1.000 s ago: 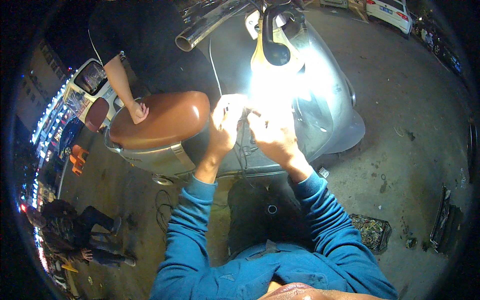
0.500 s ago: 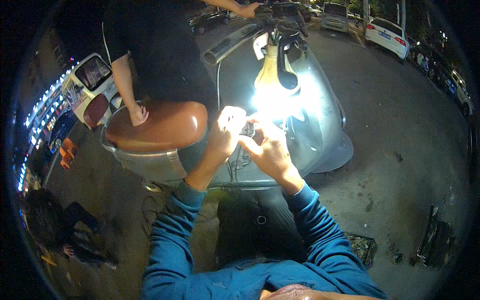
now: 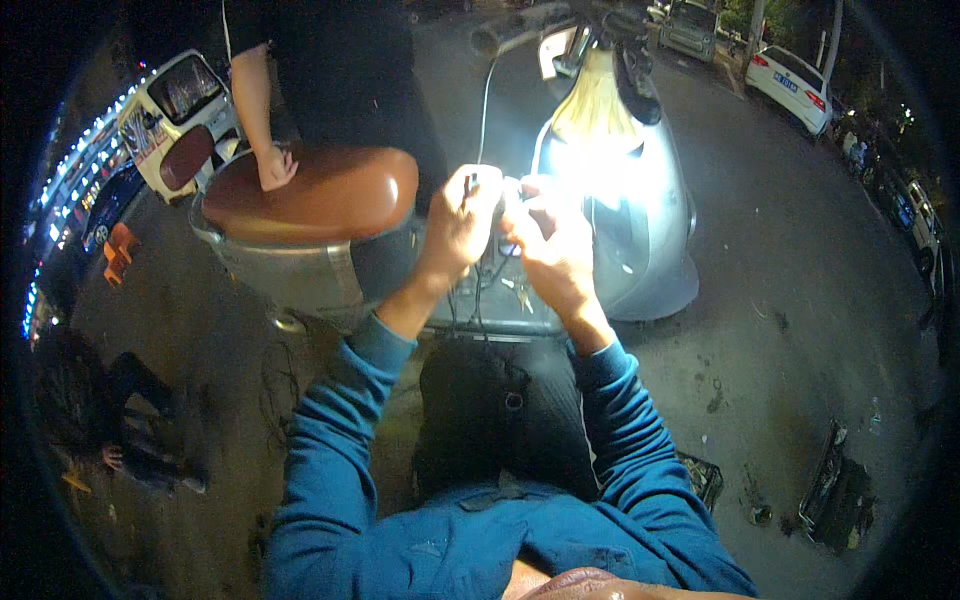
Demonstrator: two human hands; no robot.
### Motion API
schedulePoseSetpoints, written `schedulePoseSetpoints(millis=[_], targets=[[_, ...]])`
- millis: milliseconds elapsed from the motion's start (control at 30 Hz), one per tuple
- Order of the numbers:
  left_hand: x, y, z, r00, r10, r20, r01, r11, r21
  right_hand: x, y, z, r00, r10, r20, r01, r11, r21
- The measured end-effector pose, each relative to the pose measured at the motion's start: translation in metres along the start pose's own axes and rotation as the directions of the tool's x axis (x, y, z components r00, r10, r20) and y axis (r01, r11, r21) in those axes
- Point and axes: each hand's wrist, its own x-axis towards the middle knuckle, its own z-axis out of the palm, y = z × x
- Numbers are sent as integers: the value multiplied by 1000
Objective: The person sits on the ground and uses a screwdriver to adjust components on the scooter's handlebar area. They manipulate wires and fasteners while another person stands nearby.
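Both hands are raised close together over the footboard of a grey scooter (image 3: 650, 265), just left of its brightly lit front panel. My left hand (image 3: 458, 232) is closed with fingers pinched. A small dark piece (image 3: 470, 186) shows at its fingertips. My right hand (image 3: 556, 256) is closed too, its thumb and fingers drawn together beside the left. Glare hides what lies between them; I cannot make out its kind. Thin dark cables (image 3: 478, 300) hang below the hands. A bunch of keys (image 3: 522, 294) shows under my right hand.
A person in black stands beyond the scooter, one hand (image 3: 278, 168) resting on its brown seat (image 3: 340, 200). An orange stool-like object (image 3: 120, 252) and another person low down are at left. At right are a dark crate-like object (image 3: 828, 475) and a parked white car (image 3: 788, 88).
The view has shifted, so the scooter sits higher in the picture. My hands remain close together, now slightly farther apart. The keys have come into sight; the person's hand at the handlebar has left view.
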Motion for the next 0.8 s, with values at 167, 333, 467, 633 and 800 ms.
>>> schedulePoseSetpoints(millis=[167,333,467,633,800], targets=[[8,1,-11,986,13,166,42,946,-322,-26,20,-12,967,254,-34,-225,902,368],[11,5,-14,983,5,183,48,959,-279,-62,41,-23,876,481,5,-472,858,201],[11,3,-13,981,44,190,15,955,-295,-90,57,-32,843,537,28,-532,825,188],[13,-5,-11,953,277,123,-292,949,121,-114,64,-32,832,547,89,-555,819,144],[12,-11,-9,981,142,130,-112,971,-210,-103,16,-32,884,457,100,-462,886,34]])
